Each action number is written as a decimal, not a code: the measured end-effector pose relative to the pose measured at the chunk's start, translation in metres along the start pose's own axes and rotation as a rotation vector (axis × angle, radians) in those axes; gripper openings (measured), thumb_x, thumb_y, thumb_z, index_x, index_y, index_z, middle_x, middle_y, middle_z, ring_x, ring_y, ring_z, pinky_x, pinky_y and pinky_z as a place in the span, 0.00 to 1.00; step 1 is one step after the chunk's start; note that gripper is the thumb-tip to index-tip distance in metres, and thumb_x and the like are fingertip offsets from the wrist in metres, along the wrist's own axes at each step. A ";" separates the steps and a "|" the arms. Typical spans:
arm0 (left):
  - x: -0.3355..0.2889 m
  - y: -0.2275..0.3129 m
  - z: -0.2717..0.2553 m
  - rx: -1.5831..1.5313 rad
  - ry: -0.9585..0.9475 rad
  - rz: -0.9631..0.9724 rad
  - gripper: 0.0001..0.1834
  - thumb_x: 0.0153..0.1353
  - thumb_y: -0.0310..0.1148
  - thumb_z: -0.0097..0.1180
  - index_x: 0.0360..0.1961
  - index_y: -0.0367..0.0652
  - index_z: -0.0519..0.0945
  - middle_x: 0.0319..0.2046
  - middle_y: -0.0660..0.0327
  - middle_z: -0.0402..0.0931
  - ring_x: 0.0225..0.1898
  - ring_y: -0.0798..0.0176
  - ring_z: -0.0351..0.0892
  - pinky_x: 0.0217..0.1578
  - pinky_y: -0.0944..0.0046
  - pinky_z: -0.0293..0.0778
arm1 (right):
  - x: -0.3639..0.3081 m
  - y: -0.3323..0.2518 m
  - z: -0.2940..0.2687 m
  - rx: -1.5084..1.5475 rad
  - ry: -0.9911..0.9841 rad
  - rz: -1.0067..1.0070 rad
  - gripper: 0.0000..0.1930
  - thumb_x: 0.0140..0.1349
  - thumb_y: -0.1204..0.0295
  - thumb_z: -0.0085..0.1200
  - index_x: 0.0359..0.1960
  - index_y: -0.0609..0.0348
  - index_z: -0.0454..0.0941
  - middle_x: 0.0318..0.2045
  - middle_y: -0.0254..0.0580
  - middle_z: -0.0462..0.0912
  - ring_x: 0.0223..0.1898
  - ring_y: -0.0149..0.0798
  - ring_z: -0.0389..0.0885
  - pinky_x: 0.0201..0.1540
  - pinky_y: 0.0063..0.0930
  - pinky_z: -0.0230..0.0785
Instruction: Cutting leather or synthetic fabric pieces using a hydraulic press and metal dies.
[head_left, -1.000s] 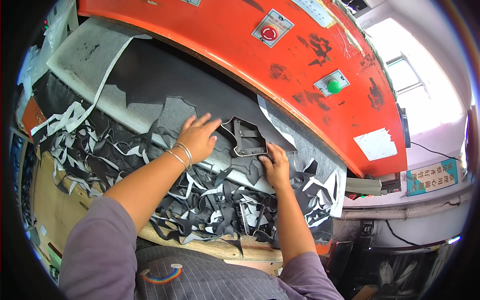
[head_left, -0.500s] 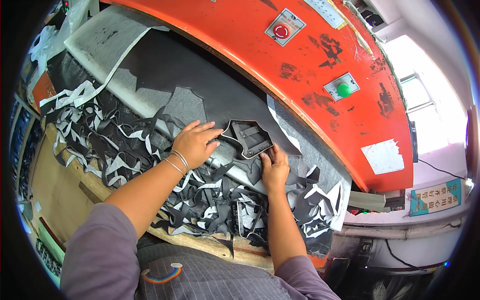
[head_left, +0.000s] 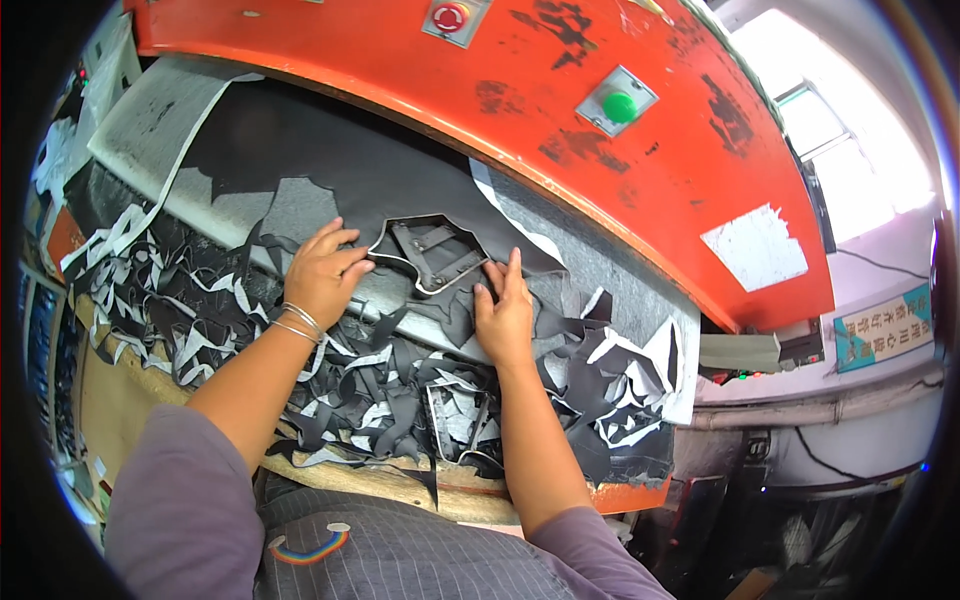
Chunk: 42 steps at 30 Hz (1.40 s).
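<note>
The frame (head_left: pixel 412 256), a metal outline with crossbars, lies between the two hands, slightly forward of both. The left hand (head_left: pixel 325 270) is at its left corner: the fingers reach forward and the thumb side points at the metal, with the tips at or just beside the edge. The right hand (head_left: pixel 503 315) is at the right corner, thumb and fingers spread apart, one finger extending forward past that corner. Neither hand is closed round the frame; whether each fingertip actually touches it, I cannot tell. Bracelets (head_left: pixel 302 322) circle the left wrist.

Under the frame and forward of both hands spreads the dark sheet (head_left: pixel 300 130). Its near edge is jagged, and just forward of the left hand a notch in it bares the grey board (head_left: pixel 305 205). The sheet's pale-edged right end lies forward of the right hand.

On the near side of the hands, around and below both wrists, scraps (head_left: pixel 390 400) lie heaped in black and white strips. A second frame (head_left: pixel 433 420) sits among them, just left of the right forearm. Well forward of the grip stands the orange machine (head_left: pixel 670 190), its green button (head_left: pixel 619 107) beyond the right hand.
</note>
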<state>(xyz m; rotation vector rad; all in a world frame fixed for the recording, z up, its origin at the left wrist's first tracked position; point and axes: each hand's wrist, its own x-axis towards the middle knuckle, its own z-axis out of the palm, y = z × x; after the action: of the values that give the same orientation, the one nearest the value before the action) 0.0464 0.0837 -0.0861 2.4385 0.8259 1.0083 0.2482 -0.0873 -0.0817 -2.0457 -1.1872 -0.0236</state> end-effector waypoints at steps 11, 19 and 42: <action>0.003 0.004 0.004 0.032 -0.074 0.037 0.09 0.53 0.37 0.63 0.33 0.46 0.86 0.41 0.66 0.83 0.57 0.58 0.73 0.55 0.55 0.66 | -0.002 0.005 -0.011 -0.010 -0.061 0.016 0.36 0.57 0.73 0.53 0.66 0.74 0.52 0.51 0.43 0.80 0.57 0.49 0.70 0.62 0.42 0.55; -0.005 0.005 -0.005 -0.005 -0.061 -0.032 0.09 0.54 0.36 0.63 0.35 0.45 0.86 0.42 0.66 0.83 0.57 0.58 0.73 0.57 0.54 0.65 | -0.018 -0.004 0.001 -0.202 -0.032 -0.027 0.36 0.59 0.72 0.52 0.66 0.74 0.51 0.52 0.42 0.79 0.57 0.49 0.70 0.63 0.43 0.54; -0.001 0.014 -0.006 0.118 -0.097 -0.012 0.10 0.60 0.38 0.57 0.36 0.46 0.85 0.47 0.69 0.81 0.59 0.60 0.70 0.61 0.54 0.59 | -0.017 -0.005 -0.008 -0.197 0.003 -0.104 0.33 0.58 0.71 0.54 0.64 0.70 0.58 0.50 0.46 0.79 0.54 0.50 0.71 0.60 0.44 0.58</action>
<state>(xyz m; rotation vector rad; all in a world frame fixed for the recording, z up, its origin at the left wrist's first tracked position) 0.0469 0.0729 -0.0748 2.5559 0.8892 0.8510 0.2370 -0.1031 -0.0792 -2.1493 -1.3340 -0.2010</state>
